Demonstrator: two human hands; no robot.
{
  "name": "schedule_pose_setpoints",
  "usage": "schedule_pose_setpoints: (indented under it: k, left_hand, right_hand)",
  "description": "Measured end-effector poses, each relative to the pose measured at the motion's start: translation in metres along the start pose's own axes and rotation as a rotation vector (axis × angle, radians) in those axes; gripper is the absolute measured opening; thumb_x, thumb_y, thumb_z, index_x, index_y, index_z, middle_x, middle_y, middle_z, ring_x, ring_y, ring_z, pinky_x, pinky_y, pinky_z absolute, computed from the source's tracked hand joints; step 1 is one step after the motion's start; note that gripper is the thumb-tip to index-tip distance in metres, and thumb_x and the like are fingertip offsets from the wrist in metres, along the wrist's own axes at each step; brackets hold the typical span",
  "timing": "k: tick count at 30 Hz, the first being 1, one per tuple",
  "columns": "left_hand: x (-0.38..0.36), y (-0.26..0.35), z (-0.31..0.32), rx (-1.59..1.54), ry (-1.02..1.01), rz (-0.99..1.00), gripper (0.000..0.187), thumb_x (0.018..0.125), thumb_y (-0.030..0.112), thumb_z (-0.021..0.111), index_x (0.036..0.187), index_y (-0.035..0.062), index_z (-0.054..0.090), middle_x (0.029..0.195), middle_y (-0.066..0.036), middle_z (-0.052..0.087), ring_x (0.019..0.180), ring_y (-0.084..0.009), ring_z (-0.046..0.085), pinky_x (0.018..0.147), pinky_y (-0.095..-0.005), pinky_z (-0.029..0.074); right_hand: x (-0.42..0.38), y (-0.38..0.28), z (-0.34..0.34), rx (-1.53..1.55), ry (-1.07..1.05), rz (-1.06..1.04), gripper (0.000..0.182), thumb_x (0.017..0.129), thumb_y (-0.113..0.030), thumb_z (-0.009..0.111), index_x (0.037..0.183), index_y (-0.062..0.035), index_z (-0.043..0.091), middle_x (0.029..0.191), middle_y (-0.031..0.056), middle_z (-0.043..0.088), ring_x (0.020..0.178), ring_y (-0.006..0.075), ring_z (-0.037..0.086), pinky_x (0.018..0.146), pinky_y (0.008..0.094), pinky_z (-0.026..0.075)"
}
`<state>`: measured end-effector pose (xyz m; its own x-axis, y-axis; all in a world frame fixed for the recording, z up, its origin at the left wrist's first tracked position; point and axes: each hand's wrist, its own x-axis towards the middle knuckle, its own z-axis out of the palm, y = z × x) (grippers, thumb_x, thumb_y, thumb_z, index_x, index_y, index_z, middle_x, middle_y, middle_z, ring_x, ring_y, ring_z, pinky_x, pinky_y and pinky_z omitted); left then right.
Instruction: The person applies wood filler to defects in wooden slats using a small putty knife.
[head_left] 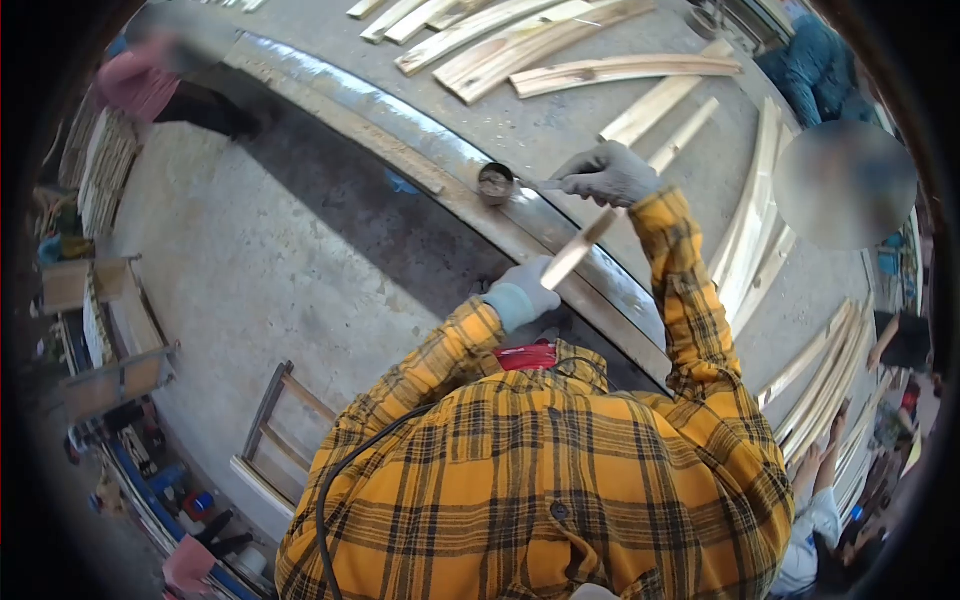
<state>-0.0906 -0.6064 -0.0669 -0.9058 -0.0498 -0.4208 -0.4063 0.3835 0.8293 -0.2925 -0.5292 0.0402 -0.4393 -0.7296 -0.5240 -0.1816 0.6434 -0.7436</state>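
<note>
My left hand (522, 292), in a pale glove with a light blue cuff, is closed around the near end of a short wooden strip (574, 256). The strip slants up to the right, its far end darker, below my right hand. My right hand (612, 174), in a grey glove, is closed on a thin tool (546, 185) that points left toward a small round dark can (495, 184). Its kind is too small to tell. The can stands on a long narrow bench (420, 180) with a shiny, wet-looking strip along it.
Long wooden slats (545, 45) lie on the floor beyond the bench, with more stacked at the right (755, 215). A wooden frame (283, 435) is at lower left. One person in pink (145, 80) is at upper left, another in blue-green (820, 70) at upper right.
</note>
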Motion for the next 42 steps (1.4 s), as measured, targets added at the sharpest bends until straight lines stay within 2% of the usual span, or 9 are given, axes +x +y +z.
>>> schedule_pose_setpoints:
  k: [4, 5, 8, 10, 11, 17, 30, 38, 42]
  left_hand:
    - [0.004, 0.022, -0.018, -0.228, -0.103, -0.130, 0.062, 0.066, 0.006, 0.058, 0.127, 0.0061, 0.044, 0.060, -0.005, 0.052, 0.043, -0.0130, 0.049, 0.040, -0.0274, 0.040]
    - [0.004, 0.029, -0.022, -0.212, -0.122, -0.169, 0.061, 0.065, 0.012, 0.061, 0.124, 0.0061, 0.046, 0.076, -0.011, 0.057, 0.062, -0.0206, 0.055, 0.056, -0.0310, 0.044]
    - [0.011, 0.042, -0.004, -0.129, -0.147, -0.201, 0.059, 0.065, 0.019, 0.064, 0.121, 0.0066, 0.048, 0.090, -0.018, 0.062, 0.081, -0.0275, 0.061, 0.072, -0.0343, 0.048]
    - [0.012, 0.044, -0.004, -0.103, -0.107, -0.195, 0.057, 0.066, 0.018, 0.063, 0.120, 0.0065, 0.048, 0.088, -0.017, 0.062, 0.077, -0.0261, 0.062, 0.070, -0.0343, 0.048]
    - [0.010, 0.051, -0.007, -0.131, -0.135, -0.226, 0.057, 0.067, 0.018, 0.062, 0.121, 0.0074, 0.048, 0.079, -0.016, 0.061, 0.064, -0.0235, 0.061, 0.058, -0.0339, 0.050]
    - [0.005, 0.064, -0.003, -0.198, -0.117, -0.217, 0.056, 0.069, 0.018, 0.062, 0.122, 0.0091, 0.046, 0.066, -0.012, 0.057, 0.047, -0.0185, 0.056, 0.040, -0.0306, 0.046]
    - [0.006, 0.063, -0.009, -0.171, -0.113, -0.268, 0.057, 0.068, 0.022, 0.065, 0.121, 0.0081, 0.048, 0.063, -0.011, 0.056, 0.045, -0.0187, 0.055, 0.042, -0.0311, 0.046]
    - [0.001, 0.087, -0.012, 0.254, -0.069, -0.245, 0.062, 0.069, 0.033, 0.060, 0.124, 0.0090, 0.043, 0.103, -0.024, 0.059, 0.099, -0.0382, 0.057, 0.085, -0.0404, 0.045]
    - [0.005, 0.076, -0.009, 0.222, -0.073, -0.247, 0.061, 0.069, 0.032, 0.061, 0.123, 0.0088, 0.044, 0.101, -0.024, 0.060, 0.096, -0.0378, 0.058, 0.082, -0.0402, 0.046]
  right_hand:
    - [-0.066, 0.055, 0.006, 0.222, 0.454, -0.096, 0.017, 0.080, -0.014, 0.065, 0.094, -0.0060, 0.068, 0.064, -0.0014, 0.058, 0.053, 0.0044, 0.049, 0.047, 0.0203, 0.041]
    - [-0.076, 0.067, 0.017, 0.142, 0.563, -0.154, 0.017, 0.080, -0.014, 0.065, 0.096, -0.0073, 0.068, 0.064, -0.0018, 0.058, 0.055, 0.0043, 0.049, 0.048, 0.0207, 0.041]
    - [-0.104, 0.102, 0.039, 0.101, 0.742, -0.232, 0.022, 0.077, -0.013, 0.068, 0.099, -0.0130, 0.068, 0.066, -0.0007, 0.059, 0.057, 0.0078, 0.052, 0.051, 0.0234, 0.042]
    - [-0.107, 0.093, 0.049, -0.207, 0.900, -0.302, 0.023, 0.076, -0.013, 0.066, 0.098, -0.0171, 0.068, 0.071, 0.0023, 0.061, 0.057, 0.0142, 0.056, 0.052, 0.0266, 0.044]
    - [-0.109, 0.094, 0.052, -0.334, 0.915, -0.273, 0.022, 0.077, -0.014, 0.063, 0.098, -0.0197, 0.066, 0.077, 0.0040, 0.061, 0.063, 0.0210, 0.059, 0.055, 0.0306, 0.047]
    - [-0.131, 0.095, 0.070, -0.637, 0.920, -0.258, 0.027, 0.077, -0.014, 0.060, 0.103, -0.0219, 0.062, 0.081, 0.0012, 0.059, 0.074, 0.0217, 0.059, 0.058, 0.0337, 0.049]
    - [-0.144, 0.081, 0.088, -0.623, 0.950, -0.211, 0.029, 0.080, -0.012, 0.056, 0.107, -0.0214, 0.060, 0.083, 0.0020, 0.058, 0.077, 0.0212, 0.058, 0.062, 0.0335, 0.049]
    - [-0.117, 0.101, 0.073, -0.552, 1.027, -0.169, 0.034, 0.076, -0.009, 0.057, 0.108, -0.0211, 0.060, 0.083, 0.0021, 0.058, 0.075, 0.0222, 0.059, 0.061, 0.0337, 0.049]
    - [-0.126, 0.092, 0.089, -0.592, 0.981, -0.156, 0.035, 0.076, -0.008, 0.056, 0.108, -0.0213, 0.060, 0.083, 0.0029, 0.058, 0.076, 0.0228, 0.059, 0.061, 0.0346, 0.049]
